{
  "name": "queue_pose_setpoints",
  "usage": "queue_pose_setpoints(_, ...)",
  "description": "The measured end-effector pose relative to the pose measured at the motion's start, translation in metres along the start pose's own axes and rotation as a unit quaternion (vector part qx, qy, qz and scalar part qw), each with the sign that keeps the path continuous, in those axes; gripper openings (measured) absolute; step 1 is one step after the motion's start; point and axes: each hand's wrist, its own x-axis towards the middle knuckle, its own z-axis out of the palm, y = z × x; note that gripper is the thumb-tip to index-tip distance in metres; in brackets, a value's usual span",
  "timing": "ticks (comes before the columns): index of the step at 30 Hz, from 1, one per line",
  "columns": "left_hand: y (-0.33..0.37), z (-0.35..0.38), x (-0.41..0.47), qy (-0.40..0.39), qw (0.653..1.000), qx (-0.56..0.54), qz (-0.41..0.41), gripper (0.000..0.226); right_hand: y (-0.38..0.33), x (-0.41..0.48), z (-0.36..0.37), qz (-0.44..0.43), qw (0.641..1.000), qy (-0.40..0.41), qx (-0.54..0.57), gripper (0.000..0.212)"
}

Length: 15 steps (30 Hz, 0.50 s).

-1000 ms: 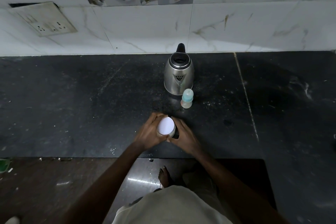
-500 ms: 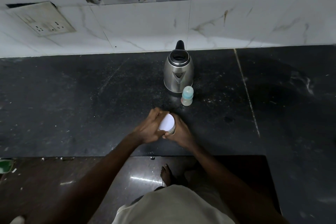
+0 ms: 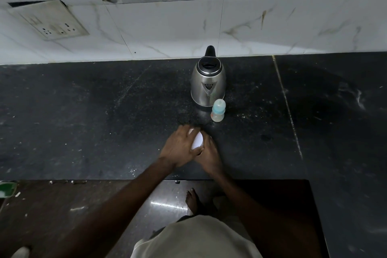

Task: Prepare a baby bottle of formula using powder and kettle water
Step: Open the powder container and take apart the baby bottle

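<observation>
A small container with a white lid (image 3: 197, 141) stands on the black counter (image 3: 104, 121) near its front edge. My left hand (image 3: 180, 148) lies over the lid, fingers wrapped around its top. My right hand (image 3: 207, 158) grips the container's body from the right; the body is mostly hidden. Behind them stands a steel kettle (image 3: 208, 85) with a black lid and handle. A small baby bottle (image 3: 218, 110) with a pale blue cap stands upright just in front of the kettle's right side, apart from my hands.
A white marble-tiled wall (image 3: 167, 33) runs behind the counter, with a socket plate (image 3: 50, 20) at upper left. The counter's front edge runs across the frame below my hands. Dark floor and a bare foot (image 3: 191, 200) show beneath. A green item (image 3: 7, 188) lies at far left.
My left hand has slid further over the white lid, covering more of it, and both hands have turned slightly. The kettle and bottle have stayed put.
</observation>
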Motion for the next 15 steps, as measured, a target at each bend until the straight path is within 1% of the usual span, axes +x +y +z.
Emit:
queue_pose_setpoints(1,0.004,-0.003,0.003,-0.010,1.000,0.001,-0.029,0.082,0.001,0.001,-0.001,0.005,1.000,-0.002,0.014,0.056)
queue_pose_setpoints(2,0.008,-0.006,0.005,-0.029,0.999,0.003,-0.029,0.086,0.001,0.000,-0.002,0.004,1.000,-0.004,0.019,0.058)
queue_pose_setpoints(4,0.012,-0.010,0.007,-0.072,0.997,0.032,0.014,0.084,0.004,-0.003,-0.001,-0.002,1.000,-0.021,-0.011,0.065)
queue_pose_setpoints(5,0.014,-0.012,0.007,-0.087,0.995,0.054,0.016,0.080,0.004,-0.005,0.000,-0.001,0.999,-0.031,-0.028,0.071)
queue_pose_setpoints(6,0.016,-0.013,0.007,-0.095,0.993,0.066,-0.011,0.077,0.005,-0.005,0.001,0.002,0.999,-0.031,-0.029,0.074)
queue_pose_setpoints(7,0.019,-0.015,0.008,-0.095,0.992,0.061,-0.059,0.078,0.007,-0.004,0.002,0.006,1.000,-0.023,-0.014,0.075)
queue_pose_setpoints(8,0.021,-0.016,0.009,-0.099,0.989,0.045,-0.100,0.082,0.008,-0.004,0.002,0.008,1.000,-0.016,-0.005,0.074)
queue_pose_setpoints(9,0.023,-0.018,0.010,-0.113,0.987,0.029,-0.109,0.087,0.008,-0.004,0.002,0.007,1.000,-0.018,-0.009,0.073)
queue_pose_setpoints(10,0.025,-0.019,0.011,-0.132,0.987,0.026,-0.091,0.088,0.008,-0.004,0.002,0.003,0.999,-0.028,-0.022,0.073)
queue_pose_setpoints(11,0.027,-0.020,0.011,-0.143,0.986,0.037,-0.070,0.084,0.009,-0.004,0.002,0.003,0.999,-0.035,-0.025,0.075)
queue_pose_setpoints(12,0.028,-0.019,0.011,-0.137,0.987,0.047,-0.072,0.077,0.010,-0.003,0.002,0.008,0.999,-0.034,-0.013,0.077)
queue_pose_setpoints(13,0.029,-0.020,0.013,-0.124,0.985,0.052,-0.108,0.072,0.011,-0.002,0.003,0.017,0.999,-0.029,0.001,0.079)
queue_pose_setpoints(14,0.030,-0.023,0.015,-0.109,0.980,0.048,-0.158,0.072,0.010,-0.001,0.003,0.025,0.999,-0.025,0.010,0.081)
queue_pose_setpoints(15,0.031,-0.025,0.018,-0.100,0.975,0.038,-0.197,0.077,0.010,0.000,0.003,0.032,0.999,-0.024,0.014,0.083)
